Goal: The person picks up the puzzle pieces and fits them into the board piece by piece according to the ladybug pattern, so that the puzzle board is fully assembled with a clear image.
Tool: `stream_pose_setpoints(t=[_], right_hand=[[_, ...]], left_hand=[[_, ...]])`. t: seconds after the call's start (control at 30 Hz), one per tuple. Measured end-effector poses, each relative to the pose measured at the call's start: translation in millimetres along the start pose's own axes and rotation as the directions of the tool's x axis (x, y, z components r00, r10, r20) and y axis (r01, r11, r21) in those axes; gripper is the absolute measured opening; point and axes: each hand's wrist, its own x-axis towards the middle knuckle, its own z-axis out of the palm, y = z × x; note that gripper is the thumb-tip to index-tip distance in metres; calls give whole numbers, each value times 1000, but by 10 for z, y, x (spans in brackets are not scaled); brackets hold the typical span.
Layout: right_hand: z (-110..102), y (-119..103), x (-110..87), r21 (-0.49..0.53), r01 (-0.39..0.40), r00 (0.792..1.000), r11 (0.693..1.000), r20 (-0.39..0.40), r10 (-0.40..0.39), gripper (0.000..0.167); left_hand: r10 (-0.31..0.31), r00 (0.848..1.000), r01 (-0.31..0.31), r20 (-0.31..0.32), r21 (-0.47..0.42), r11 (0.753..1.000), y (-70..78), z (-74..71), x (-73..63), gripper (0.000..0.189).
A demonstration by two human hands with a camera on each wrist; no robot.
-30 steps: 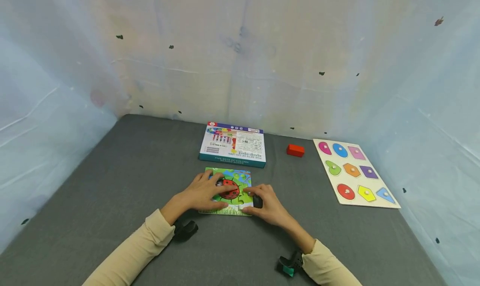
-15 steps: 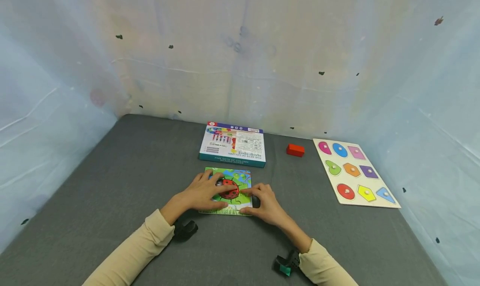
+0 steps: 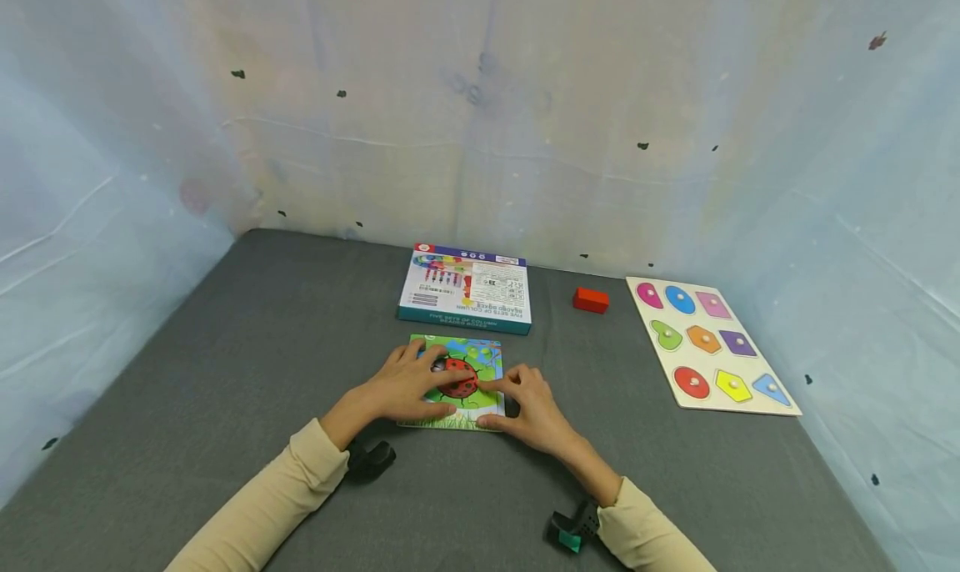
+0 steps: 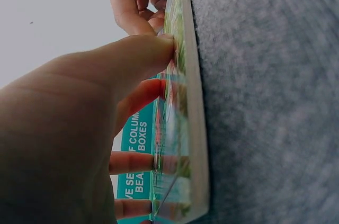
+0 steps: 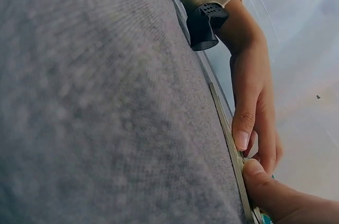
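A square jigsaw puzzle (image 3: 480, 349) with a red ladybug picture lies flat on the dark cloth. My left hand (image 3: 405, 386) rests on it with fingers spread across the left side and the ladybug. At the lower right corner, my right hand (image 3: 534, 411) holds a green puzzle piece (image 3: 492, 403) between thumb and index finger, level with the board as far as I can see. In the left wrist view, the left thumb (image 4: 143, 54) presses the board's near edge. The right wrist view shows both thumbs close together at the puzzle; the fingers partly hide the piece.
Behind the puzzle lies a bead game box (image 3: 465, 293) with a teal side. A red block (image 3: 591, 300) sits to its right. Further right is a cream peg board (image 3: 693, 355) with several coloured shapes. A pale sheet (image 3: 480, 138) hangs behind the table.
My right hand has shifted slightly left with the puzzle piece, and the gap seen beside it at the lower right has closed. The left hand has stayed in place.
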Motion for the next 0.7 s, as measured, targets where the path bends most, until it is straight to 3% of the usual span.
stream_pose_setpoints(t=[0.33, 0.7], right_hand=[[32, 23, -7, -55, 35, 998, 998, -43, -37, 53], [33, 28, 19, -141, 86, 988, 986, -115, -103, 30]], left_hand=[[7, 1000, -7, -7, 17, 1000, -16, 7, 5, 58], [10, 1000, -9, -13, 31, 999, 2, 7, -5, 58]])
